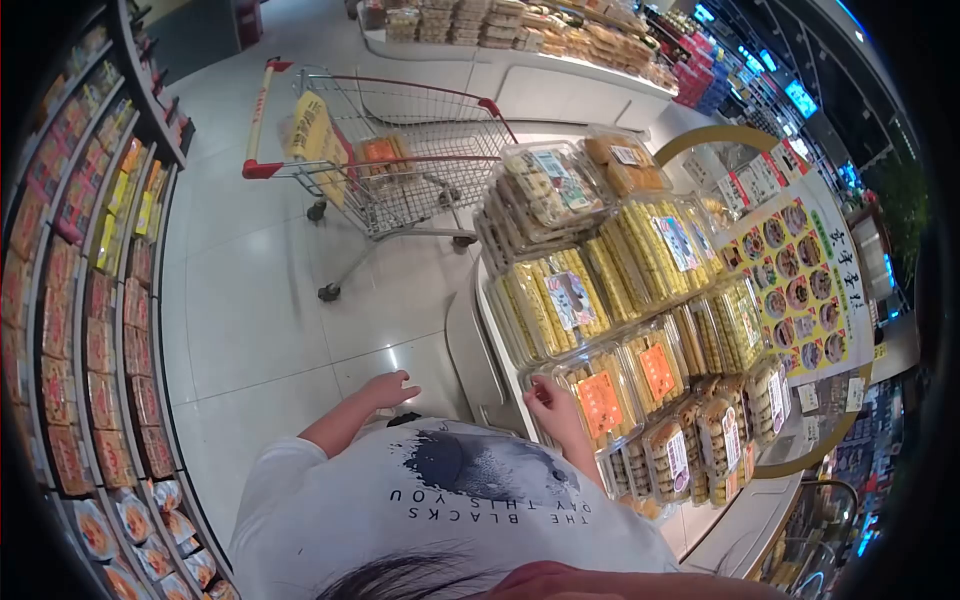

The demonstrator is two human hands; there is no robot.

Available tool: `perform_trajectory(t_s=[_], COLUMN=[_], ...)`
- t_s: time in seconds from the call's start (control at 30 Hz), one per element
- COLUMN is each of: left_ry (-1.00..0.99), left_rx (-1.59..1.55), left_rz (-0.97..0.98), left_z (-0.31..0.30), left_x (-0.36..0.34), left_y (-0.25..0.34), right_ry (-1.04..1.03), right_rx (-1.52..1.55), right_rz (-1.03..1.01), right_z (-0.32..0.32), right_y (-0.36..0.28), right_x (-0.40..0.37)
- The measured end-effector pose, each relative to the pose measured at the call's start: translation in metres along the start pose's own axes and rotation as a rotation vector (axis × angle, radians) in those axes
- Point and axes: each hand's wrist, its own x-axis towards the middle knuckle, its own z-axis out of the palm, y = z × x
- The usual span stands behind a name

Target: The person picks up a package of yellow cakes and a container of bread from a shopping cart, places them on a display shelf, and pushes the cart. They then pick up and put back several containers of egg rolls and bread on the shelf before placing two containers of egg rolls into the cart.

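My left hand (391,388) hangs over the floor in front of my shirt, holding nothing, a gap showing between its loosely bent fingers. To the right, my right hand (553,404) is at the near edge of the food display, fingers loosely curled, with nothing visible in it. Closest to it is a clear plastic box with an orange label (600,402), holding pale yellow sticks. A similar orange-labelled box (655,370) lies beside that one. Behind them are stacked clear boxes of yellow rolls (570,302). Boxes of small dark-filled pastries (668,462) stand at the near right.
A shopping cart (430,160) with a yellow sign (318,145) and an orange-labelled package (385,152) stands ahead on the tiled floor (235,330). Shelves of packaged goods (100,340) line the left. A food poster (797,280) rises behind the display.
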Motion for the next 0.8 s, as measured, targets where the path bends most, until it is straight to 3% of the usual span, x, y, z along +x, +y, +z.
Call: perform_trajectory(t_s=[0.13,0.23,0.37,0.57,0.8], left_ry=[0.128,0.154,0.138,0.109,0.145], left_rx=[-0.053,-0.092,-0.170,-0.198,-0.040], left_rz=[-0.066,-0.142,-0.237,-0.256,-0.275], left_z=[-0.042,-0.064,-0.082,-0.113,-0.191], left_x=[-0.011,-0.026,-0.027,0.005,0.071], left_y=[-0.063,-0.089,-0.107,-0.110,-0.101], right_ry=[-0.496,-0.730,-0.643,-0.798,-1.037], right_rx=[-0.188,-0.261,-0.463,-0.551,-0.630], right_rz=[-0.096,-0.051,0.068,0.016,-0.173], right_z=[0.064,0.091,0.118,0.158,0.198], right_y=[-0.015,-0.018,0.009,0.036,-0.016], right_x=[0.036,0.067,0.108,0.201,0.342])
